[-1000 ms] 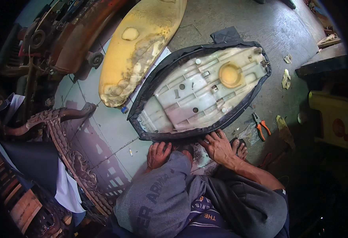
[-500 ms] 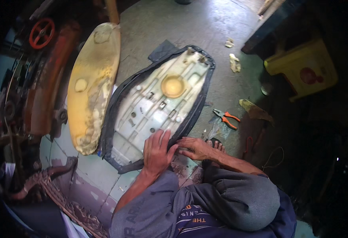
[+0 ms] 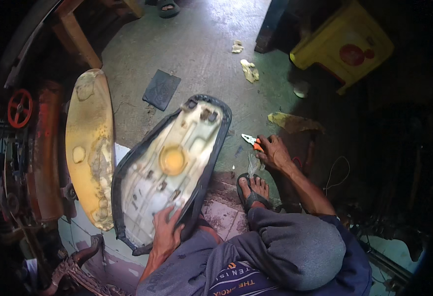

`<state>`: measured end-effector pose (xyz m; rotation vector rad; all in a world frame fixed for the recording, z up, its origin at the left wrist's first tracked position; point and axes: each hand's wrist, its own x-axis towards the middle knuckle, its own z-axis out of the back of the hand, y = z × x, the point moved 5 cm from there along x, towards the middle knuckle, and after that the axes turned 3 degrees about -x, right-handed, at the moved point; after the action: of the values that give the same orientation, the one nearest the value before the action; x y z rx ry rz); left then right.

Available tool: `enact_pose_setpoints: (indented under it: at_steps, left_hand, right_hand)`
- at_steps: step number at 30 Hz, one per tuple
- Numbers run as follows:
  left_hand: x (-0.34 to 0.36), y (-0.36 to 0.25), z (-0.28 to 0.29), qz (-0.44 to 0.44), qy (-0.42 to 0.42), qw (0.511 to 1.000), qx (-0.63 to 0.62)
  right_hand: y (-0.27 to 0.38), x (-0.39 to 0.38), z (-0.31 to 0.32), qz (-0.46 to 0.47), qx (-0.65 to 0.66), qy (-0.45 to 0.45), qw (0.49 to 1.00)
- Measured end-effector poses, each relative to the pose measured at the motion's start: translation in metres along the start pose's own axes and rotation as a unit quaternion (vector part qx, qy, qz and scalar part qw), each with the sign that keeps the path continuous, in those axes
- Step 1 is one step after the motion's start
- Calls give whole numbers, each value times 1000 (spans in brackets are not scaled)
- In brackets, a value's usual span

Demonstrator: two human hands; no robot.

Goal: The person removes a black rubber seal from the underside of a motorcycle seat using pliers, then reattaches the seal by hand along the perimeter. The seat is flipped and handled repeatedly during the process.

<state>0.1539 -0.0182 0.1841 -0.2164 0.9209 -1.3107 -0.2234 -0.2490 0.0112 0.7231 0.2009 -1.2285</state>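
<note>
A motorcycle seat (image 3: 142, 197) lies upside down in front of me, its pale plastic base facing up and black cover wrapped round the rim. A round yellow patch shows in the base. My left hand (image 3: 166, 231) rests on the base near its close right edge, fingers spread and thumb toward the black rim. Out to the right, my right hand (image 3: 274, 152) has its fingers around the orange handles of a pair of pliers (image 3: 249, 139) on the floor. The pliers' metal jaws point away to the left; the palm hides much of the handles.
A worn yellow foam seat pad (image 3: 81, 143) lies left of the seat. A dark flat square (image 3: 161, 89) and foam scraps (image 3: 249, 71) lie beyond. A yellow plastic stool (image 3: 320, 49) is at far right, and my sandalled foot (image 3: 254, 190) is near the pliers.
My right hand has left the seat's edge and reached right to the pliers, closing on their handles. My left hand stays on the seat base. The whole view has shifted.
</note>
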Motion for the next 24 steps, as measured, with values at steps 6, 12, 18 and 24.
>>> enact_pose_setpoints:
  at_steps: [6, 12, 18, 24]
  left_hand:
    - [-80, 27, -14, -14, 55, 997, 51]
    - [-53, 24, 10, 23, 86, 996, -7]
    - [43, 44, 54, 17, -157, 975, 159]
    - [129, 92, 42, 85, -191, 953, 221]
  right_hand:
    - [-71, -65, 5, -120, 0, -58, 991]
    - [-99, -155, -30, -131, -134, -193, 963]
    - [-104, -175, -38, -98, -161, -199, 962]
    - [-101, -162, -31, 0, -66, -95, 993]
